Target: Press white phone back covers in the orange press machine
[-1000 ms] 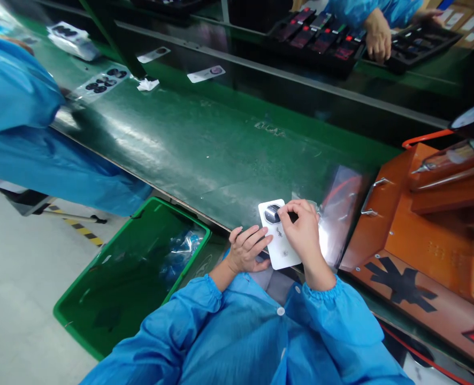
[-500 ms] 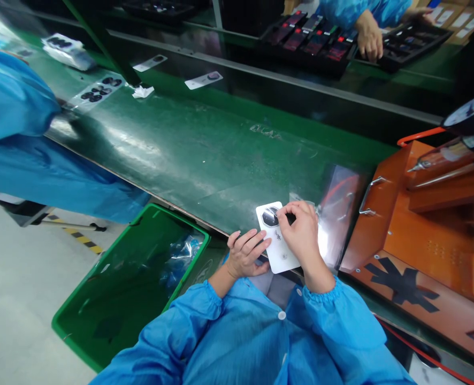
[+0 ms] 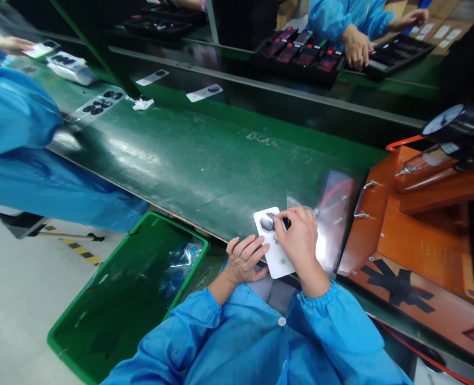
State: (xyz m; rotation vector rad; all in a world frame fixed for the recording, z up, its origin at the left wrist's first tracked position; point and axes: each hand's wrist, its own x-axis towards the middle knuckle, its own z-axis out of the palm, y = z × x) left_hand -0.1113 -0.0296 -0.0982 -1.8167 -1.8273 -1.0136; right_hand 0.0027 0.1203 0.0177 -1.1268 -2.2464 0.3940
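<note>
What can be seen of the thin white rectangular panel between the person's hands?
The thin white rectangular panel has rounded corners and looks like plastic or card. Near its far end sits a dark, glossy, roundish patch; nearer are small dark marks, unreadable. It slants at the near edge of the green tabletop. The bare left hand touches its left side; the right hand has thumb and finger at the patch's right edge.

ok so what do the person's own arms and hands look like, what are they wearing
Both arms are in loose, wrinkled, slightly shiny bright blue sleeves with gathered cuffs. The left hand and right hand are ungloved, with no rings or watch visible.
</note>
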